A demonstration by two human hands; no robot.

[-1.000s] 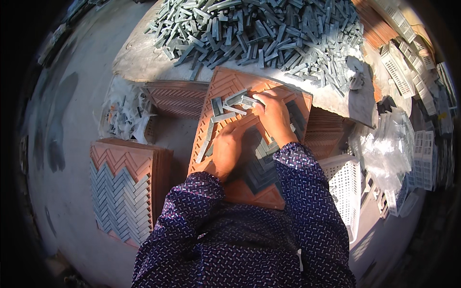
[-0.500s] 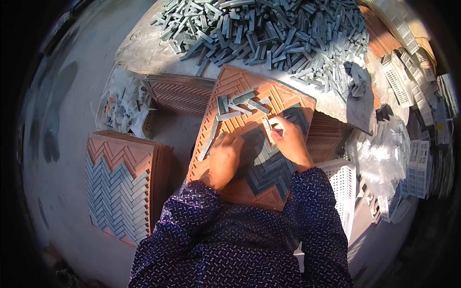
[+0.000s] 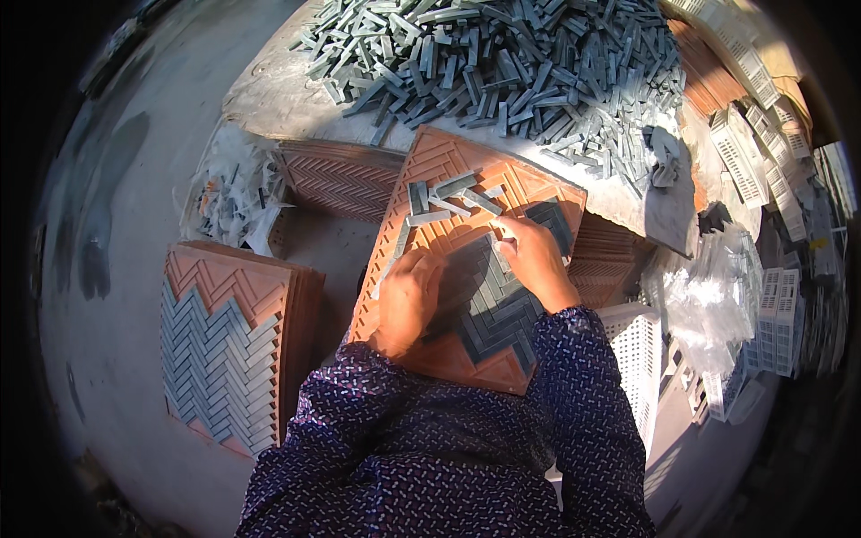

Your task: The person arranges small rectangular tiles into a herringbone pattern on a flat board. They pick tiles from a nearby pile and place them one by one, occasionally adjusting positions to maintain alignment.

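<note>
A terracotta-coloured grooved mould board [image 3: 489, 152] lies tilted in front of me. Dark grey stone strips [image 3: 502, 309] fill part of its herringbone grooves. Several loose strips [image 3: 455, 186] rest on its upper part. My left hand [image 3: 408, 300] is curled over the board's left side, beside a strip [image 3: 401, 240] there; its fingertips are mostly hidden. My right hand [image 3: 538, 260] has its fingers drawn together over the board's middle, the index fingertip close to the end of a loose strip. Whatever either hand pinches cannot be made out.
A large heap of grey strips [image 3: 502, 67] covers the worktable beyond. At left stands a stack of moulds [image 3: 224, 278], its top one largely filled. Plastic scraps [image 3: 238, 193] lie behind it. White perforated trays [image 3: 635, 350] and clear plastic wrap [image 3: 708, 287] are at right.
My right hand has moved slightly up toward the loose strips, and the pale strip it pinched no longer shows clearly. My left hand has shifted slightly left and down.
</note>
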